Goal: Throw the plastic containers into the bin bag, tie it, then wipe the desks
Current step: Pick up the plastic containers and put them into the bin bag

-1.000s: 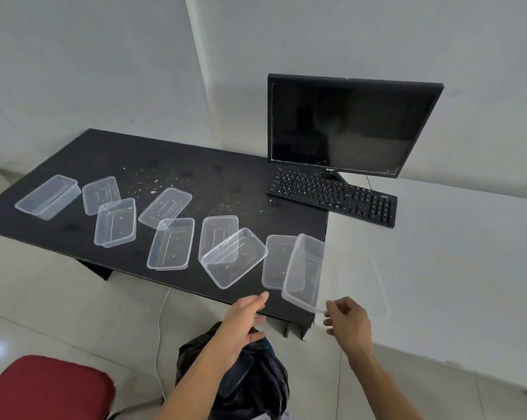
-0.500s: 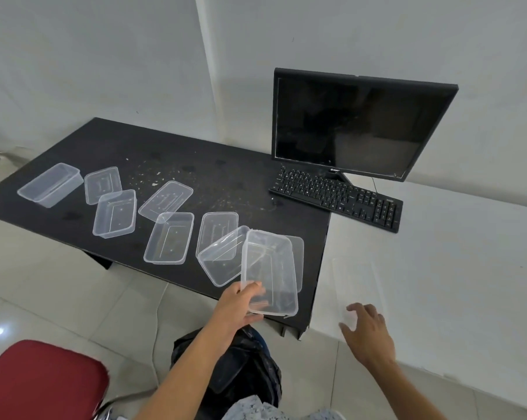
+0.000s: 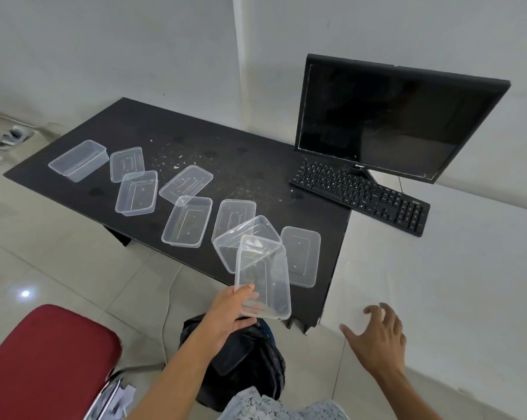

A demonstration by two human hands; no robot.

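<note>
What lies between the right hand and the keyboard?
In the head view: bare white desk between right hand and keyboard, except a faint clear lid just ahead of the hand.

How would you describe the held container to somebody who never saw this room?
Look at the black desk, then its near right corner, above the black bin bag on the floor. There the left hand grips a clear rectangular container by its near end; its neighbours all lie untouched.
</note>
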